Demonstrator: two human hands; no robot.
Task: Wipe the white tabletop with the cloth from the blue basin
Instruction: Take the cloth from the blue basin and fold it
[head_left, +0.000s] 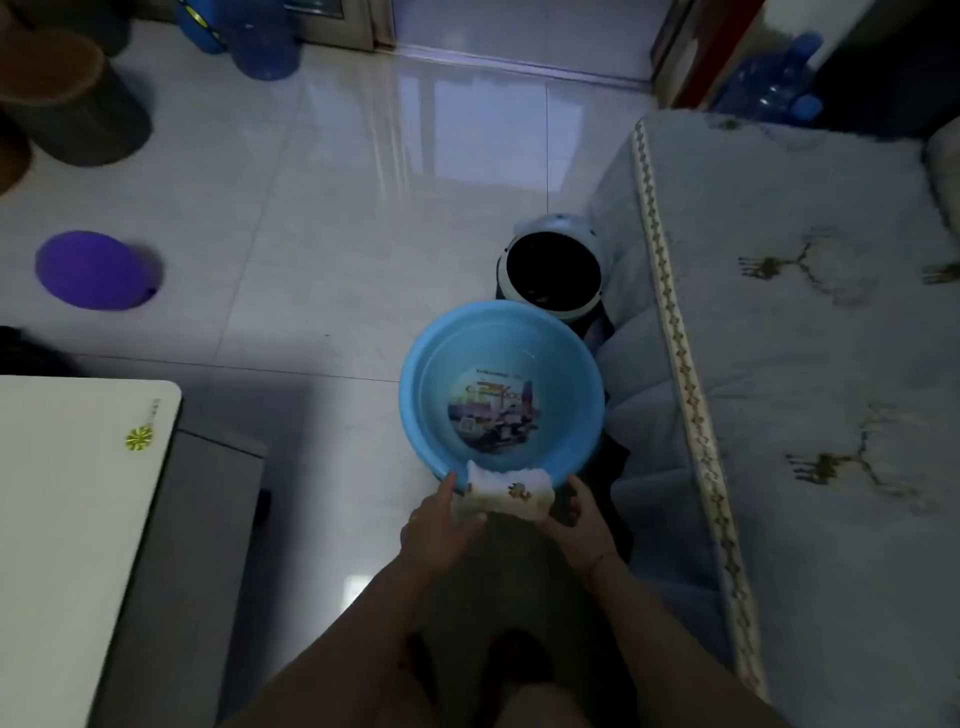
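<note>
A round blue basin (431, 364) with a printed picture on its bottom stands on the tiled floor, centre of view. At its near rim I hold a folded white cloth (511, 493) with a small yellow print. My left hand (441, 525) grips the cloth's left end, and my right hand (584, 514) grips its right end. The cloth hangs over the basin's near edge. The white tabletop (67, 509) lies at lower left, with a yellow-green sticker near its far right corner.
A small bin with a dark opening (551, 267) stands just beyond the basin. A bed with a pale blue cover (805, 364) fills the right side. A purple balloon (93, 270) lies on the floor at left. Blue water jugs (260, 36) stand at the back.
</note>
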